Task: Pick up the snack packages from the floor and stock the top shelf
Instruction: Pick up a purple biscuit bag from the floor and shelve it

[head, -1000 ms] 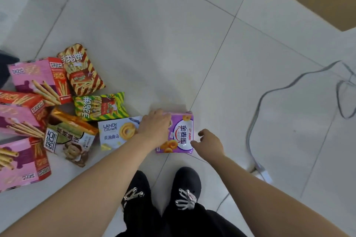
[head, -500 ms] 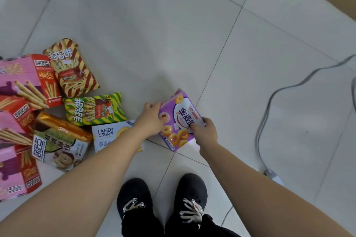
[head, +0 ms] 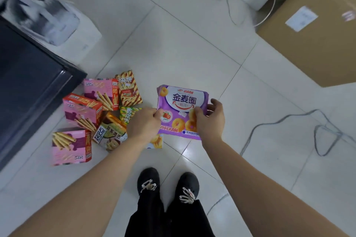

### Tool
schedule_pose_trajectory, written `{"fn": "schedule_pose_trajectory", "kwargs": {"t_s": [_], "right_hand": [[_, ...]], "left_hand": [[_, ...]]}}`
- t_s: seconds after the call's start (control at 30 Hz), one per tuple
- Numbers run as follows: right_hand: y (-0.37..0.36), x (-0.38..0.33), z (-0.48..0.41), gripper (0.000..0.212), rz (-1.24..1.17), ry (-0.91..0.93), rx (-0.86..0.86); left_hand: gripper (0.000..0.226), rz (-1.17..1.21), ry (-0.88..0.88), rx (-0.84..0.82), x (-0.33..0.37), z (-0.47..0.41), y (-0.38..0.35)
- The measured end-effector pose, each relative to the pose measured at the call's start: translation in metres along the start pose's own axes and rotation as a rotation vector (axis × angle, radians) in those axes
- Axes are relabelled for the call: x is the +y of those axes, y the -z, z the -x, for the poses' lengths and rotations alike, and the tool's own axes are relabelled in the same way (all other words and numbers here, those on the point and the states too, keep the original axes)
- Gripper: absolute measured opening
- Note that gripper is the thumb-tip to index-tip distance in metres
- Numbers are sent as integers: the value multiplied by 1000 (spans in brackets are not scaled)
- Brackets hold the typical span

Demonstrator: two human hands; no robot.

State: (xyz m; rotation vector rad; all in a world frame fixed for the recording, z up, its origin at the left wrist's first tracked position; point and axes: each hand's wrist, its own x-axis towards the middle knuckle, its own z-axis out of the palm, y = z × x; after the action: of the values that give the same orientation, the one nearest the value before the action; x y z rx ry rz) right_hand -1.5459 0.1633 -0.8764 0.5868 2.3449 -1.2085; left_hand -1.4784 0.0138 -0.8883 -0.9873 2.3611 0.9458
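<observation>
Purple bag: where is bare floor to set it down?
Bare tiles lie beyond the purple bag, toward the cardboard box, and between the right hand and the grey cable. Crowded left of the left hand: pink boxes and snack bags beside the dark cabinet.

Cookie pack mostly under left forearm

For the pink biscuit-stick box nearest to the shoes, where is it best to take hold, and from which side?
Probably from above, gripping across its two long narrow sides. The pink box seems to lie flat, broad printed face up. The side wall facing the shoes shows uncovered, with bare floor beside it.
</observation>
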Motion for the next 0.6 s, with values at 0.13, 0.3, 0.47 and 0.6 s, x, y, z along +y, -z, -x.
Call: {"fn": "schedule_pose_trajectory", "kwargs": {"t_s": [0.13, 0.3, 0.47, 0.6], "right_hand": [[14, -69, 45, 35, -24, 128, -58], [29, -141, 102, 36, -41, 256, -165], [32, -195, 164, 28, 25, 386, -294], [35, -238, 218, 24, 42, 520, -401]], "left_hand": [[51, 48, 65, 171, 13, 50, 68], [50, 347, 133, 300, 19, 106, 136], [43, 599, 181, 459, 20, 162, 193], [37, 682, 230, 625, 21, 215, 238]]}}
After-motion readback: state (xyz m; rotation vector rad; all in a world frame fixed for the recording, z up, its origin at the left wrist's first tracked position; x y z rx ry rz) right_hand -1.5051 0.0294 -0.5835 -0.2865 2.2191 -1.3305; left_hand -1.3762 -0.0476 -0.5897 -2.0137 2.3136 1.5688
